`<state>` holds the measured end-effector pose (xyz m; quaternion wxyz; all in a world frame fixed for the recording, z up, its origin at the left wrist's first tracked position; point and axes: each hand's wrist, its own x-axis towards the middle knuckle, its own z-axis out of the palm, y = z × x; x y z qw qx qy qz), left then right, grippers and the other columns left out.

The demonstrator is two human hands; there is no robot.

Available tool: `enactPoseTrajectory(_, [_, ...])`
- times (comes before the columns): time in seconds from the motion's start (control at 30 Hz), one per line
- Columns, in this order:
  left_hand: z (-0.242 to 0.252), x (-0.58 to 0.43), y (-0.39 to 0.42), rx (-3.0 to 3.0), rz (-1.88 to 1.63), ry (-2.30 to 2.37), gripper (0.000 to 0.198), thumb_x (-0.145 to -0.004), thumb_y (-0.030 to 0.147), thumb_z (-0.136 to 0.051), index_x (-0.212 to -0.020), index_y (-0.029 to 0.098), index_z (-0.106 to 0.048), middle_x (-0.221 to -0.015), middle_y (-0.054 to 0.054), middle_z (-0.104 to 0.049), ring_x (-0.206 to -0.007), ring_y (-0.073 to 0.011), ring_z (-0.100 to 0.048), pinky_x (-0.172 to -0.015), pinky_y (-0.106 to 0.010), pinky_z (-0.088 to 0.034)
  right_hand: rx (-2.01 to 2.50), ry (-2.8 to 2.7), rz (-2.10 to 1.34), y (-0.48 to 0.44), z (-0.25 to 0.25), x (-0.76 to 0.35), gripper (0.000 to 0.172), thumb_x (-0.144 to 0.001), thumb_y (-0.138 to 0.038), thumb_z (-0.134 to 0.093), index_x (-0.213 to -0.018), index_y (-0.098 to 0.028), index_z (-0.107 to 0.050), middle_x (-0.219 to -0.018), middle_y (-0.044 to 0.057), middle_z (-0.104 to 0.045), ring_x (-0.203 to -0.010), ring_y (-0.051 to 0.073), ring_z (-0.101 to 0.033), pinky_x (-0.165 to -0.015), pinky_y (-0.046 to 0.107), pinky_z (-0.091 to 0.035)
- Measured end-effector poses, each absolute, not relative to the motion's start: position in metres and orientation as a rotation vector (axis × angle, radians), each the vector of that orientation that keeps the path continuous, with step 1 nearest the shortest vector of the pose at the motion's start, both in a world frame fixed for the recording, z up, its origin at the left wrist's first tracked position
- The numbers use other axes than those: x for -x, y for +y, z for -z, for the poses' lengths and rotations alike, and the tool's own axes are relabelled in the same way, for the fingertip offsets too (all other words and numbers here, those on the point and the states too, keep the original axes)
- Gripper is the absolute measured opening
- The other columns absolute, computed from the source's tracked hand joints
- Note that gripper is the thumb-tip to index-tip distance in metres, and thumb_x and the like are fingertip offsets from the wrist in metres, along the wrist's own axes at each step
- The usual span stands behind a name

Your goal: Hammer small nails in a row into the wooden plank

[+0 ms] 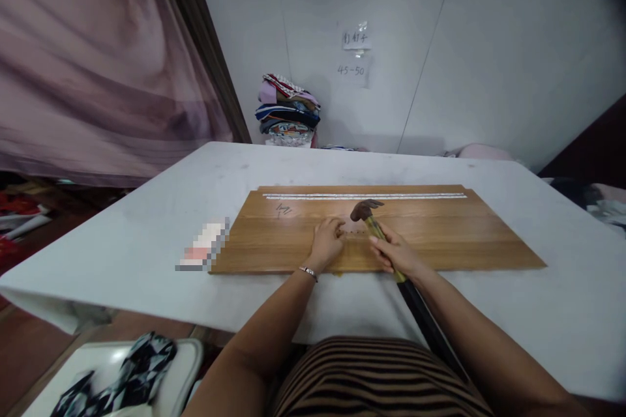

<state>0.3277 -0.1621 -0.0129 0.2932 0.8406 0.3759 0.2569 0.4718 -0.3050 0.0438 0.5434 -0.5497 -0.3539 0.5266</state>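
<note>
My right hand point(395, 251) is wrapped round the yellow and black handle of a claw hammer point(415, 303). Its rusty brown head is raised over the middle of a wood-grain board point(450, 234). Just left of the hammer, my left hand point(328, 242) rests low over the board, thumb and fingers pinched together; what they hold, if anything, is too small to make out. Beside those fingertips runs a short row of small dark nails or marks point(355, 232). Two thin white strips point(366, 196) lie along the board's far edge, and dark scribbled writing point(283, 210) shows at its left.
The board lies on a white-covered table point(161, 228). A blurred-out flat item point(204, 244) is left of the board. Folded cloths point(288, 111) are stacked by the wall, behind the table. A white stool point(188, 365) with patterned fabric stands at the lower left.
</note>
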Motion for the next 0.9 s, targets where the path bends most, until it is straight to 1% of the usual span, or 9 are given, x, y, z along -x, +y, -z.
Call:
enactPoseTrajectory(0.07, [0.01,-0.328,-0.165,-2.312,-0.626,1.001,0.027,-0.081,0.019,-0.069,-0.107,0.02,-0.067,-0.125,-0.007,-0.065,-0.12,-0.0224,-0.055,-0.108,-0.04,-0.037,1.26,-0.813,-1.215,-0.311,-0.045,-0.473,0.054,-0.077,-0.047,-0.072,-0.12,-0.026,-0.048,-0.059,-0.013,-0.05,-0.033,0.003,-0.032,-0.03,0.015,-0.026])
enactPoseTrajectory(0.17, [0.008,-0.329,-0.167,-2.356,-0.577,1.026,0.014,-0.085,0.025,-0.067,-0.099,0.02,-0.068,-0.124,-0.007,-0.064,-0.121,-0.0221,-0.054,-0.107,-0.04,-0.037,1.243,-0.802,-1.187,-0.316,-0.048,-0.474,0.04,-0.076,-0.049,-0.072,-0.094,-0.023,-0.048,-0.058,-0.012,-0.049,-0.033,0.002,-0.033,-0.03,0.015,-0.028])
enactPoseTrajectory(0.27, [0.009,-0.33,-0.166,-2.391,-0.569,1.016,0.006,-0.089,0.023,-0.063,-0.089,0.02,-0.069,-0.117,-0.006,-0.066,-0.117,-0.0208,-0.055,-0.105,-0.038,-0.037,1.273,-0.814,-1.201,-0.317,-0.047,-0.474,0.042,-0.074,-0.051,-0.072,-0.079,-0.023,-0.042,-0.056,-0.011,-0.048,-0.033,0.002,-0.033,-0.03,0.016,-0.028])
enactPoseTrajectory(0.37, [0.011,-0.33,-0.165,-2.414,-0.58,1.01,0.008,-0.089,0.019,-0.061,-0.085,0.02,-0.068,-0.11,-0.005,-0.067,-0.112,-0.0202,-0.056,-0.102,-0.037,-0.039,1.34,-0.829,-1.218,-0.315,-0.041,-0.472,0.042,-0.074,-0.053,-0.071,-0.078,-0.024,-0.041,-0.052,-0.012,-0.046,-0.031,0.003,-0.033,-0.029,0.017,-0.027])
enactPoseTrajectory(0.47, [0.013,-0.331,-0.164,-2.427,-0.591,1.001,0.009,-0.089,0.016,-0.06,-0.085,0.02,-0.067,-0.107,-0.004,-0.068,-0.11,-0.0201,-0.057,-0.1,-0.037,-0.038,1.414,-0.865,-1.235,-0.313,-0.033,-0.467,0.042,-0.074,-0.055,-0.07,-0.077,-0.024,-0.041,-0.046,-0.013,-0.043,-0.03,0.004,-0.032,-0.029,0.017,-0.027])
enactPoseTrajectory(0.63, [0.015,-0.333,-0.165,-2.445,-0.582,1.001,0.01,-0.09,0.016,-0.059,-0.085,0.019,-0.067,-0.104,-0.006,-0.068,-0.107,-0.0201,-0.057,-0.098,-0.036,-0.04,1.465,-0.906,-1.256,-0.313,-0.027,-0.463,0.044,-0.071,-0.058,-0.069,-0.074,-0.024,-0.04,-0.045,-0.013,-0.043,-0.03,0.004,-0.031,-0.03,0.019,-0.027])
enactPoseTrajectory(0.73, [0.014,-0.334,-0.167,-2.46,-0.589,0.997,0.008,-0.089,0.018,-0.061,-0.084,0.018,-0.067,-0.105,-0.006,-0.067,-0.107,-0.0201,-0.057,-0.099,-0.036,-0.04,1.501,-0.936,-1.253,-0.315,-0.025,-0.466,0.045,-0.073,-0.061,-0.066,-0.072,-0.025,-0.039,-0.041,-0.013,-0.038,-0.03,0.005,-0.029,-0.031,0.019,-0.028])
enactPoseTrajectory(0.8, [0.013,-0.335,-0.168,-2.473,-0.564,1.02,0.007,-0.089,0.021,-0.063,-0.084,0.018,-0.066,-0.104,-0.006,-0.067,-0.107,-0.0203,-0.057,-0.098,-0.036,-0.04,1.509,-0.936,-1.244,-0.316,-0.023,-0.469,0.045,-0.072,-0.062,-0.065,-0.072,-0.025,-0.041,-0.042,-0.012,-0.039,-0.031,0.005,-0.03,-0.03,0.02,-0.027])
enactPoseTrajectory(0.9, [0.015,-0.337,-0.169,-2.539,-0.509,1.068,0.011,-0.093,0.024,-0.059,-0.088,0.018,-0.067,-0.104,-0.007,-0.067,-0.107,-0.0211,-0.057,-0.096,-0.037,-0.041,1.519,-0.927,-1.211,-0.316,-0.019,-0.474,0.047,-0.07,-0.063,-0.067,-0.069,-0.024,-0.041,-0.044,-0.012,-0.038,-0.03,0.004,-0.027,-0.03,0.019,-0.026])
